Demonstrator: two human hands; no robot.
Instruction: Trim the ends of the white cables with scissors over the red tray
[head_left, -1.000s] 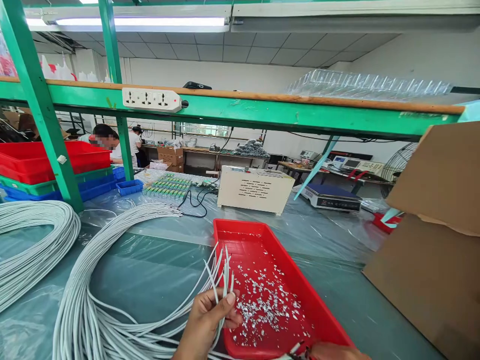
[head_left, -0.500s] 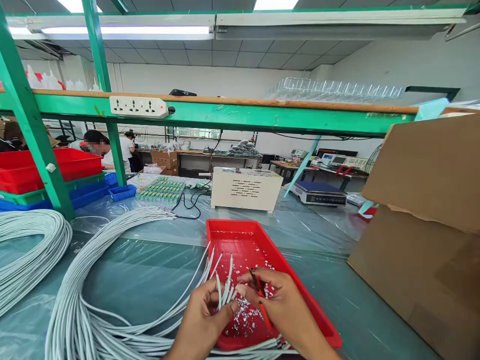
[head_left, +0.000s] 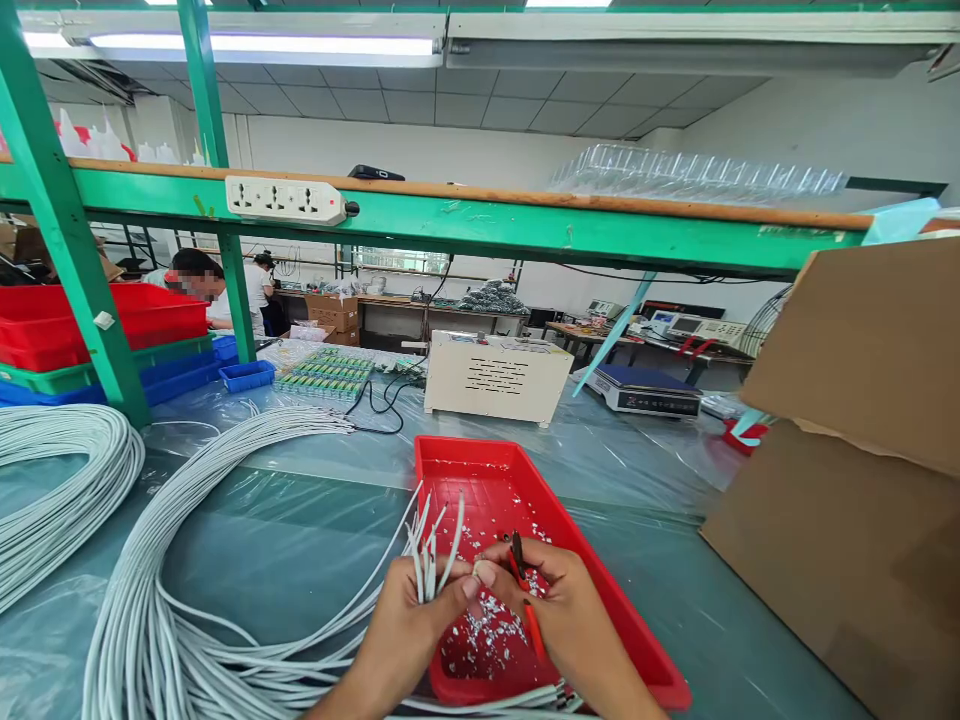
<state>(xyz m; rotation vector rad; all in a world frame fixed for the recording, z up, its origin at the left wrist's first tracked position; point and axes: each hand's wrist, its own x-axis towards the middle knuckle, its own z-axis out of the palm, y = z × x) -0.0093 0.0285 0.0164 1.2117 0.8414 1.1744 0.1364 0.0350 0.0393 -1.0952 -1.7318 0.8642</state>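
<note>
My left hand [head_left: 420, 610] is closed around several white cables [head_left: 431, 560], whose cut ends stick up above the fingers. Close against it, my right hand [head_left: 544, 600] has thumb and forefinger pinched at the left fingertips, apparently on a cable end that is mostly covered. Red-handled cutters [head_left: 533, 625] rest in the right hand, dark jaws pointing up. Both hands are over a red tray [head_left: 607, 590] strewn with small silvery and white scraps [head_left: 491, 630]. From the left hand the cables run back into a large looped bundle [head_left: 142, 570] on the left.
Another cable coil [head_left: 67, 490] lies at far left. Behind the tray stand a cream metal box [head_left: 499, 380], a scale [head_left: 641, 388] and green circuit boards [head_left: 326, 373]. A cardboard box [head_left: 847, 480] borders the right. Green shelf posts [head_left: 82, 230] and stacked bins [head_left: 161, 315] stand left; people work beyond.
The cables in my left hand have spread and lean more to the left. My right fingertips have come up against the left ones. The view has shifted slightly.
</note>
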